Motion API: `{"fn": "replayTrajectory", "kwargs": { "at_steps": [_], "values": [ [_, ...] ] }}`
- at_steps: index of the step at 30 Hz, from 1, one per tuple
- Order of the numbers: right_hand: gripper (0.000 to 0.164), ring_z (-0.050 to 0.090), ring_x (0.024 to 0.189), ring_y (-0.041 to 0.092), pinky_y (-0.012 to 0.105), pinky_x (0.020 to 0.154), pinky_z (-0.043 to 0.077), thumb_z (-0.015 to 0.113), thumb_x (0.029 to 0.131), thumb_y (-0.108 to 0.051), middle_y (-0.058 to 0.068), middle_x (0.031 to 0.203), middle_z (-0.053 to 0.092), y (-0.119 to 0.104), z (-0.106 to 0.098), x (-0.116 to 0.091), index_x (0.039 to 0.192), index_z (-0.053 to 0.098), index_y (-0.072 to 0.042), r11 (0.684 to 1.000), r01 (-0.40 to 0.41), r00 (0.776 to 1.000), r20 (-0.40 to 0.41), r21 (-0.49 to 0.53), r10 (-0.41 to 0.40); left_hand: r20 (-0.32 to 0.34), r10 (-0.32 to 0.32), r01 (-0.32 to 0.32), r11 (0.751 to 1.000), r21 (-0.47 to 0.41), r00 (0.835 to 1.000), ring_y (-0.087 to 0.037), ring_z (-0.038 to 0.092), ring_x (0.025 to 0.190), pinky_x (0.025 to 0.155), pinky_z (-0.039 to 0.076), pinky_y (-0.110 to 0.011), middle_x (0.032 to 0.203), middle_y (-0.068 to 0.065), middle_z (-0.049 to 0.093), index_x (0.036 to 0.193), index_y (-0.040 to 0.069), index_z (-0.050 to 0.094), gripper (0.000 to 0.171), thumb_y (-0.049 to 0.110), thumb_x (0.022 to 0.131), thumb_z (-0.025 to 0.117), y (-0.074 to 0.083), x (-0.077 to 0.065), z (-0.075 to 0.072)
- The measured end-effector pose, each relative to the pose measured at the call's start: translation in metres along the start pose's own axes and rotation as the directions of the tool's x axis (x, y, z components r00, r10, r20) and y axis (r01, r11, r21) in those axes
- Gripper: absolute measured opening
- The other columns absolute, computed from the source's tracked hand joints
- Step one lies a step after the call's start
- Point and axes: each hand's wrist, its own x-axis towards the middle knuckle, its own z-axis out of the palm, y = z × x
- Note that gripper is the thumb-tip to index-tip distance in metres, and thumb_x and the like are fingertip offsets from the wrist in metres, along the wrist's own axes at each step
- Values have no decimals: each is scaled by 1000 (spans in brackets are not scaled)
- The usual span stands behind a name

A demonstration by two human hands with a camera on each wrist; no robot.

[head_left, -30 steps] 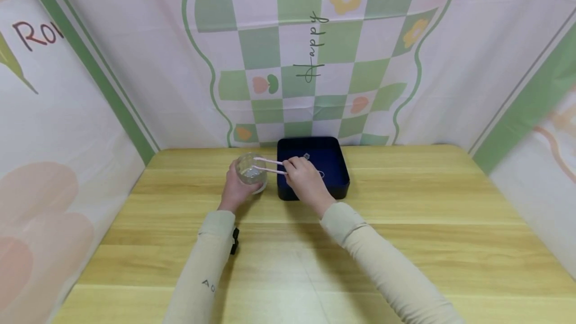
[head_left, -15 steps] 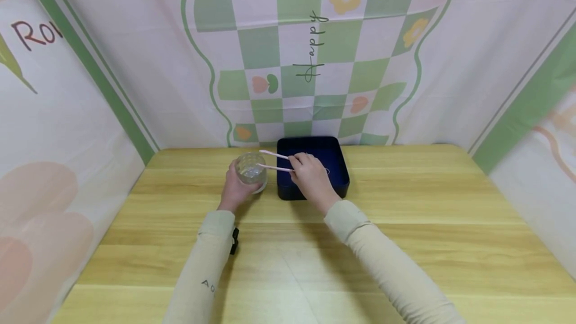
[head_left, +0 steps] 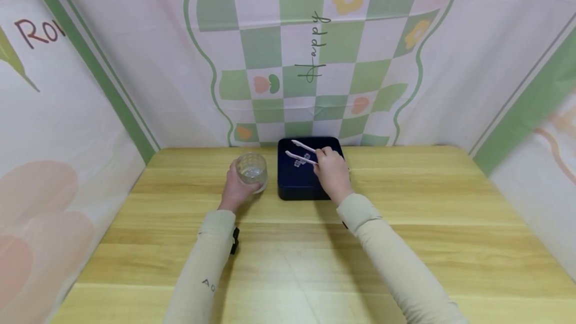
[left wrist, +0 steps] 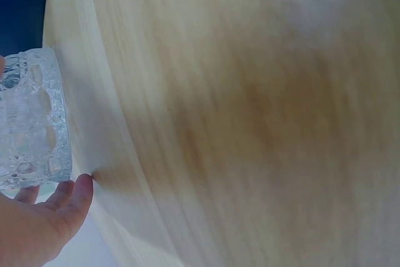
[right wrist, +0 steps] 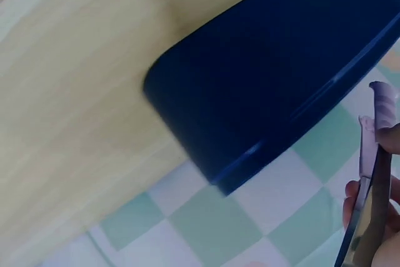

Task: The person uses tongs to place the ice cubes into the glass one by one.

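Observation:
My left hand [head_left: 236,190] grips a clear glass [head_left: 253,168] standing on the table, with some clear content at its bottom. In the left wrist view, the glass [left wrist: 31,120] shows a bumpy moulded wall, and fingers [left wrist: 76,198] curl around its base. My right hand [head_left: 334,174] holds a pair of tongs [head_left: 302,158] with pale pink tips, their arms apart over a dark blue tray [head_left: 299,193]. Several small clear pieces like ice cubes [head_left: 300,162] lie in the tray under the tongs. Between the spread tips of the tongs [right wrist: 367,154], nothing shows in the right wrist view.
The tray stands close to the right of the glass, near the table's back edge. Behind the wooden table [head_left: 288,269] hangs a green-and-white checked cloth [head_left: 297,54]. More printed cloth [head_left: 58,164] closes off the left side.
My right hand has moved the tongs rightward, from over the glass to over the tray, uncovering the clear pieces there. My left hand and the glass have stayed put.

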Motion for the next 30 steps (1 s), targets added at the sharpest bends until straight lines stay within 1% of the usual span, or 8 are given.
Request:
{"fn": "replayTrajectory", "kwargs": {
  "at_steps": [3, 5, 11, 15, 18, 21, 27, 30],
  "values": [
    [31, 63, 86, 37, 45, 78, 55, 70, 82, -6, 22, 101, 63, 7, 2, 0, 109, 64, 8, 998, -57, 998, 33, 3, 57, 5, -3, 3, 1000, 3, 1000, -39, 40, 134, 111, 36, -57, 145, -22, 36, 148, 10, 21, 99, 17, 71, 81, -1, 1, 0],
    [30, 62, 85, 38, 46, 78, 54, 69, 82, -5, 23, 100, 63, 11, 4, -1, 108, 63, 8, 997, -76, 996, 50, 5, 76, 10, -4, 4, 1000, 8, 1000, -40, 40, 134, 110, 36, -57, 146, -21, 36, 149, 10, 20, 99, 18, 71, 81, -2, 2, 0],
    [25, 63, 82, 37, 45, 75, 55, 70, 82, -7, 22, 96, 64, 15, 6, -2, 103, 66, 7, 998, -61, 991, 121, -27, 63, 7, -8, 8, 1000, 9, 1000, -39, 40, 134, 111, 35, -57, 146, -21, 35, 149, 10, 21, 99, 18, 71, 81, -2, 2, 0],
    [26, 64, 85, 35, 44, 75, 57, 69, 85, -9, 21, 100, 65, 12, 7, -2, 107, 66, 5, 998, -47, 976, 212, -44, 55, 10, -16, 16, 1000, 7, 1000, -39, 39, 134, 111, 35, -57, 146, -21, 35, 149, 11, 21, 98, 18, 72, 81, -2, 2, -1],
    [27, 64, 87, 35, 43, 77, 57, 68, 86, -9, 21, 102, 65, 10, 8, -1, 109, 65, 5, 998, -49, 965, 255, -43, 58, 12, -19, 19, 1000, 4, 1000, -39, 39, 135, 111, 35, -57, 147, -20, 35, 149, 11, 20, 98, 17, 72, 81, -2, 3, 0],
    [27, 64, 87, 35, 42, 76, 57, 67, 86, -8, 21, 102, 65, 9, 9, -1, 109, 66, 5, 998, -46, 963, 265, -47, 57, 15, -16, 16, 1000, 9, 1000, -39, 38, 135, 111, 34, -57, 147, -21, 34, 149, 10, 20, 99, 17, 72, 81, -2, 3, 0],
    [24, 64, 81, 34, 42, 71, 57, 70, 83, -7, 19, 96, 65, 8, 14, -3, 104, 67, 5, 998, -21, 973, 229, -61, 34, 10, -7, 7, 1000, 4, 1000, -38, 38, 136, 112, 34, -56, 146, -21, 35, 148, 10, 21, 98, 17, 71, 81, -2, 2, -1],
    [23, 64, 80, 33, 42, 70, 57, 71, 83, -8, 19, 95, 65, 8, 15, -3, 102, 68, 4, 997, -20, 973, 227, -68, 35, 9, 1, -1, 1000, 1, 1000, -38, 38, 136, 112, 34, -56, 146, -21, 35, 148, 10, 21, 98, 16, 71, 81, -2, 2, -1]
  ]
}}
